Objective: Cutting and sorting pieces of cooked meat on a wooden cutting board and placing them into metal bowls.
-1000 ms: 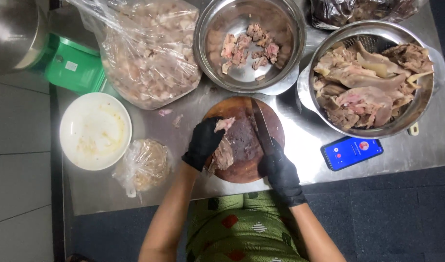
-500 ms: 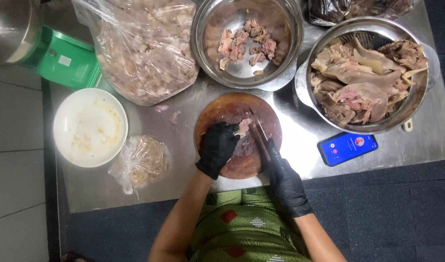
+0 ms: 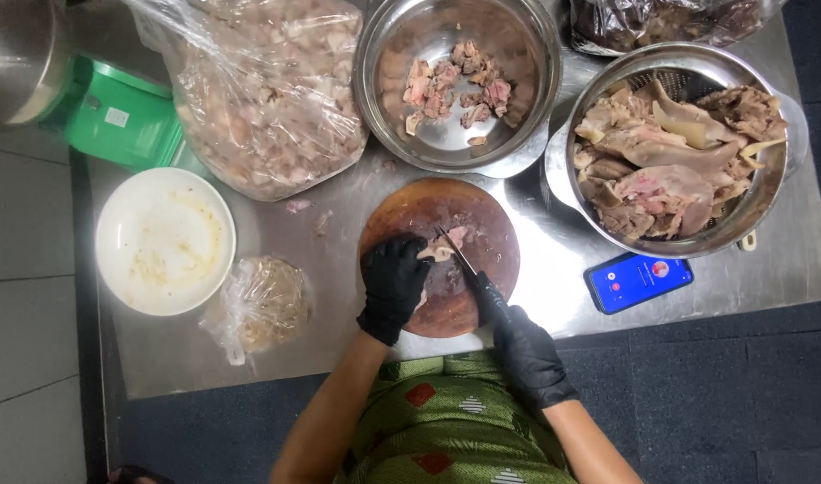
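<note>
A round wooden cutting board (image 3: 464,202) lies on the steel table, near its front edge. My left hand (image 3: 394,287), in a black glove, presses a piece of raw meat (image 3: 448,245) down on the board. My right hand (image 3: 522,352), also gloved black, grips the handle of a knife (image 3: 457,255); the blade lies across the meat beside my left fingertips.
Behind the board stand a steel bowl (image 3: 518,54) holding cut meat pieces and, to the right, a steel colander (image 3: 767,193) full of large raw meat pieces. A big plastic bag of meat (image 3: 267,99), a white plate (image 3: 164,240), a small tied bag (image 3: 260,306) and a blue phone (image 3: 639,280) also lie here.
Both hands have drawn back toward the near side of the board. The big piece under my left hand is gone; a small piece is held there, with the knife across it.
</note>
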